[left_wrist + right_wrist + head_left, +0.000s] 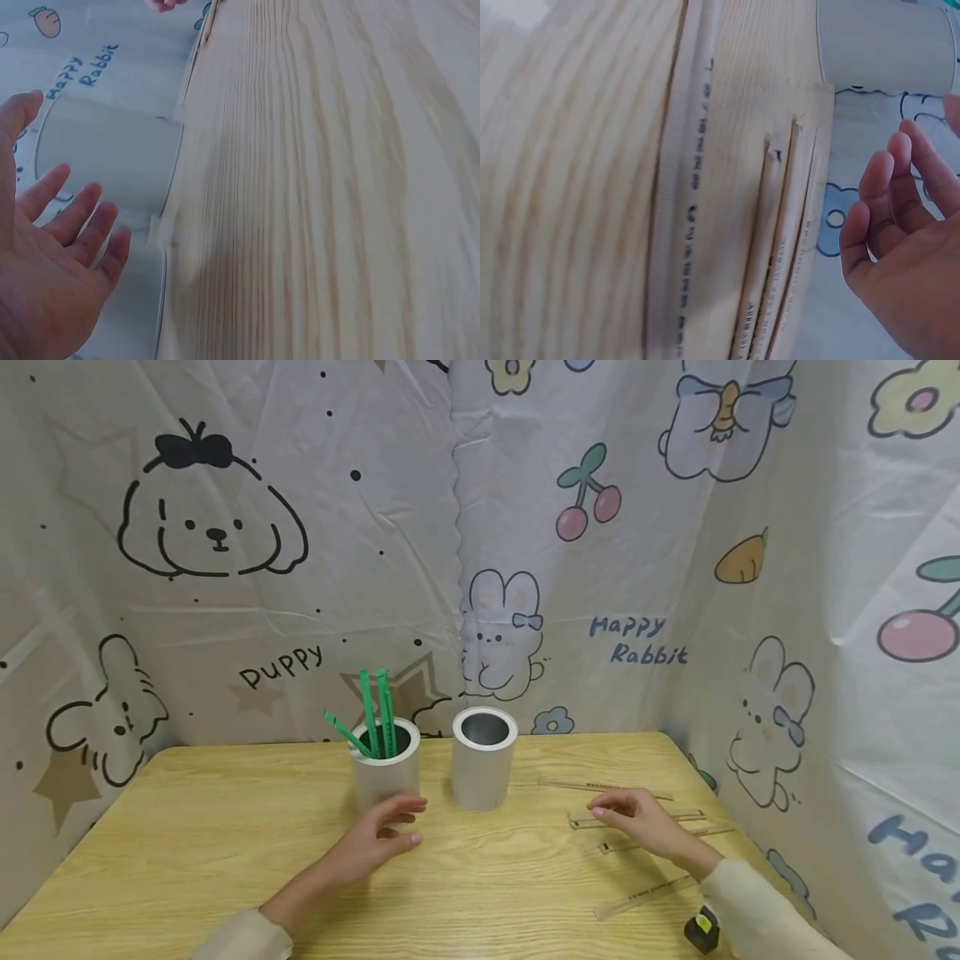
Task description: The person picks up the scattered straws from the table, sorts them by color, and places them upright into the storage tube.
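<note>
My left hand (369, 847) is beside a white cylindrical cup (378, 781), fingers spread loosely and holding nothing. Several thin green strips (368, 714) that look like wrapped straws stand in that cup. To its right is a second white cup (480, 777), upright, with only its dark inside showing. Over the right side of the table, my right hand (648, 827) hovers with nothing in its fingers, which look gently bent in the right wrist view. Beneath and around it lie several thin, pale brown wrapped straws (676, 225) with printed lettering, roughly side by side.
A small black object with a yellow label (702, 931) sits near my right sleeve. The wooden table (225, 827) meets hanging cloth (405, 543) printed with cartoon animals at its back and sides. Both cups stand near the back edge.
</note>
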Available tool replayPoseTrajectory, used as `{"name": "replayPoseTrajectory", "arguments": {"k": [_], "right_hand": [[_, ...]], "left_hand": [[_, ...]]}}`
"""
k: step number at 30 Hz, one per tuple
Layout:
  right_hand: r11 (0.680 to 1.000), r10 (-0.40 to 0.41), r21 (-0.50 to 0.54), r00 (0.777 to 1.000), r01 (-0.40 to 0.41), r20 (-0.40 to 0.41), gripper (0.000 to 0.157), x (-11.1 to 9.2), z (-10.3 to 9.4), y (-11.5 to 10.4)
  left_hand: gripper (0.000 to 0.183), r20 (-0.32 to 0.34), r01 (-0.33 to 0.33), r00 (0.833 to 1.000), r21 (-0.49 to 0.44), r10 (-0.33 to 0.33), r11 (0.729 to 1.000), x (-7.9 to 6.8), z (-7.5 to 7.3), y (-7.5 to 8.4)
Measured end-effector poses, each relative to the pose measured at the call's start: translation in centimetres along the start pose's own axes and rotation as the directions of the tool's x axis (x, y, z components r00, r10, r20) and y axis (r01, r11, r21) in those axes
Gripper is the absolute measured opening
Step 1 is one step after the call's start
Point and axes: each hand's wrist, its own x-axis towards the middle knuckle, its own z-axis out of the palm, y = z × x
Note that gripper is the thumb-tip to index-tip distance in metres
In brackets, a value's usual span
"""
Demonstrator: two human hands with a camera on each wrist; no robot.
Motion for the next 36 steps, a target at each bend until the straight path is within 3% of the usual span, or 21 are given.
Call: {"name": "replayPoseTrajectory", "arguments": {"k": [5, 9, 13, 22, 28, 36], "right_hand": [[0.999, 0.015, 0.037, 1.000, -0.015, -0.006, 0.035, -0.2, -0.1, 0.4], [0.999, 0.026, 0.043, 1.000, -0.026, -0.005, 0.035, -0.3, -0.1, 0.5], [0.999, 0.037, 0.032, 0.999, -0.037, -0.001, 0.036, -0.3, -0.1, 0.4], [0.999, 0.035, 0.027, 0.999, -0.036, 0.016, 0.038, -0.1, -0.2, 0.2], [0.997, 0.053, 0.049, 0.998, -0.054, 0.028, 0.039, 0.0, -0.2, 0.3], [0.997, 0.048, 0.065, 0.996, -0.053, 0.072, 0.039, -0.4, -0.3, 0.8]], "left_hand": [[0.052, 0.008, -0.020, 1.000, -0.014, 0.020, 1.000, 1.0, 1.3, 0.1], [0.056, -0.013, 0.014, 1.000, -0.047, -0.014, 0.999, 2.1, 2.4, 0.3], [0.061, -0.075, 0.061, 0.995, -0.078, -0.067, 0.995, 3.5, 3.6, 0.5], [0.078, -0.228, 0.128, 0.962, -0.117, -0.152, 0.985, 6.0, 5.2, 0.7], [0.086, -0.273, 0.161, 0.942, -0.147, -0.197, 0.976, 7.4, 5.9, 0.4], [0.103, -0.319, 0.190, 0.926, -0.069, -0.202, 0.979, 9.2, 6.3, -0.2]]}}
